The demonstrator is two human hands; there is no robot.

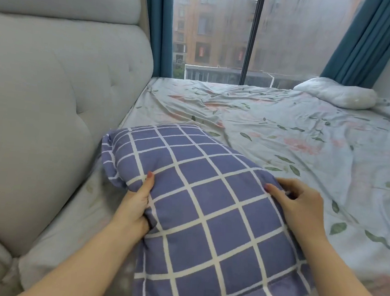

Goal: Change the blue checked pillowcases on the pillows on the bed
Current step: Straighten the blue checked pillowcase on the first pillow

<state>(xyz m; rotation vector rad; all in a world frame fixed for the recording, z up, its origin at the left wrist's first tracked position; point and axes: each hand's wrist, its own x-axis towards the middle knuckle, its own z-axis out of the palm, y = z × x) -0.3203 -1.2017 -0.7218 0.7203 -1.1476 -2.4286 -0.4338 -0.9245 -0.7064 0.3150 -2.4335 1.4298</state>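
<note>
A pillow in a blue checked pillowcase (208, 196) lies on the bed in front of me, close to the headboard. My left hand (136, 204) grips its left edge, thumb on top and fingers curled under the fabric. My right hand (295, 204) holds the right edge, thumb on the top face and fingers curled over the side. A second pillow (337, 94), white and without a checked case, lies at the far right of the bed by the window.
The bed (285, 132) is covered by a wrinkled floral sheet. A grey padded headboard (51, 111) rises on the left. A large window (246, 34) with blue curtains (368, 40) stands behind the bed.
</note>
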